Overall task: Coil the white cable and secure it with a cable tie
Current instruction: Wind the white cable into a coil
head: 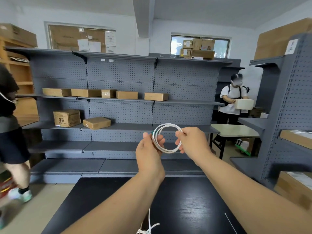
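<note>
Holding the white cable (pixel 168 124) up at the centre of the frame as a loop of several turns, the left hand (pixel 149 149) has its grip closed round the loop's left side, while the right hand (pixel 192 142) pinches the right side between thumb and fingers. Below the forearms lies the black worktop (pixel 185 200); a loose white strand shows at its bottom edge, and a thin white cable tie (pixel 230 222) lies at lower right, apart from both hands. Grey pegboard shelving (pixel 118 76) carrying cardboard boxes (pixel 86 92) fills the background.
</note>
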`<state>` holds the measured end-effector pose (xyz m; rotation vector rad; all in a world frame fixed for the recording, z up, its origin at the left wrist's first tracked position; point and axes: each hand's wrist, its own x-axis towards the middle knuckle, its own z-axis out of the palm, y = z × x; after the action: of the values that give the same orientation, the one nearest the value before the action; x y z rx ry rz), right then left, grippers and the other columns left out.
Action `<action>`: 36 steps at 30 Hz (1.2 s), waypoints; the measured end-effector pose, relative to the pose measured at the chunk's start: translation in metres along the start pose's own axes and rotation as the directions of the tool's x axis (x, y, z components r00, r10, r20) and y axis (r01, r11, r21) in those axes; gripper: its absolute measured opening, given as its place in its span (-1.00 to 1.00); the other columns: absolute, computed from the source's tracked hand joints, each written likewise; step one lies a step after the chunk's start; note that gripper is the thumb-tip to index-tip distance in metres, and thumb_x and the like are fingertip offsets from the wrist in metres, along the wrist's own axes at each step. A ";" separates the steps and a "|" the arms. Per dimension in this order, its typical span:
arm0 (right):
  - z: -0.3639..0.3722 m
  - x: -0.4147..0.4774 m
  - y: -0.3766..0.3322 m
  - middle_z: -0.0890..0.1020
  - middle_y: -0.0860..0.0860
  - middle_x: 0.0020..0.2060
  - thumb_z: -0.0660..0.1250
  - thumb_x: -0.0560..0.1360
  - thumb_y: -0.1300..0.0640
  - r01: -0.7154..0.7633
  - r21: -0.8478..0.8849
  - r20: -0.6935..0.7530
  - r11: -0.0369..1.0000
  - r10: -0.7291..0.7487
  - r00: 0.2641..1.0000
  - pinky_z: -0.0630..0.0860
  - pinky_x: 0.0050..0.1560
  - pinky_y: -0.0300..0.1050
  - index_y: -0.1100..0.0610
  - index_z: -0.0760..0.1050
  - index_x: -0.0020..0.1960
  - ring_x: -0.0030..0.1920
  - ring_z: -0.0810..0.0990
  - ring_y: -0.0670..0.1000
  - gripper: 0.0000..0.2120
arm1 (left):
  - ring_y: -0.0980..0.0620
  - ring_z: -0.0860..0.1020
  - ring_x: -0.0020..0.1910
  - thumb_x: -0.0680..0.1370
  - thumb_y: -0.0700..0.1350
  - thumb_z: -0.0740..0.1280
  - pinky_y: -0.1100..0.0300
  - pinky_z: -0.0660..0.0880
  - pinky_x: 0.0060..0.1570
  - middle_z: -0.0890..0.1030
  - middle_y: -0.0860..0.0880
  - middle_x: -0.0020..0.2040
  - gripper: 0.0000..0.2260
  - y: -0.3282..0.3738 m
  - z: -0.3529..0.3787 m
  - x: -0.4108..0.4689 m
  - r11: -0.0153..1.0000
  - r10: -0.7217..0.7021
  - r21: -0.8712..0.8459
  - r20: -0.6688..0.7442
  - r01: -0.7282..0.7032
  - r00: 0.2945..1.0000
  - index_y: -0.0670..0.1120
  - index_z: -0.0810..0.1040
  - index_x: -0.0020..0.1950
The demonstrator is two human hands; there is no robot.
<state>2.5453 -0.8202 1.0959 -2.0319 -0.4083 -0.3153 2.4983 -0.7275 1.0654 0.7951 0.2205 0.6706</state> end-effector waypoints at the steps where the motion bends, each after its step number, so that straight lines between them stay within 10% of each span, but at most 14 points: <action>1: 0.000 0.000 0.001 0.64 0.11 -0.31 0.21 0.57 0.15 -0.003 -0.005 0.003 1.000 0.003 1.000 0.41 -0.56 -0.34 0.26 0.56 -0.15 -0.51 0.49 -0.02 -0.76 | 0.04 0.58 -0.21 0.62 -0.03 0.15 0.20 0.51 -0.12 0.61 -0.07 -0.22 -0.72 0.002 -0.001 0.001 1.000 -0.004 0.011 0.031 0.004 1.000 -0.15 0.52 -0.16; 20: -0.013 0.001 -0.003 0.60 -0.02 -0.35 0.20 0.55 0.17 0.146 0.026 0.111 0.989 -0.148 0.983 0.49 -0.35 -0.15 0.15 0.57 -0.12 -0.45 0.47 -0.01 -0.81 | 0.07 0.52 -0.10 0.54 -0.21 0.30 0.17 0.42 0.12 0.60 -0.02 -0.13 -0.95 0.022 -0.037 0.029 0.837 0.066 0.459 0.457 -0.298 0.887 -0.16 0.54 -0.03; 29: -0.014 -0.001 -0.002 0.60 0.01 -0.36 0.21 0.55 0.19 0.121 0.060 0.152 0.991 -0.129 0.980 0.46 -0.34 -0.10 0.11 0.56 -0.16 -0.44 0.46 0.00 -0.81 | 0.00 0.64 -0.16 0.59 -0.19 0.19 0.17 0.52 -0.09 0.67 -0.08 -0.09 -0.84 0.022 -0.036 0.019 0.957 -0.121 0.286 0.528 -0.042 0.841 -0.09 0.42 -0.19; 36: -0.007 -0.004 0.000 0.58 -0.01 -0.38 0.20 0.56 0.19 0.102 0.102 0.087 0.990 -0.111 0.990 0.47 -0.35 -0.12 0.18 0.57 -0.11 -0.46 0.45 -0.02 -0.81 | 0.08 0.59 -0.31 0.53 -0.30 0.28 0.16 0.55 -0.04 0.65 0.02 -0.31 -0.88 0.019 -0.030 0.020 0.967 0.065 0.205 0.368 -0.149 0.927 -0.17 0.60 -0.08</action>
<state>2.5414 -0.8271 1.0978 -1.9377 -0.5801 -0.2620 2.4925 -0.6881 1.0596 1.1442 -0.0829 0.5964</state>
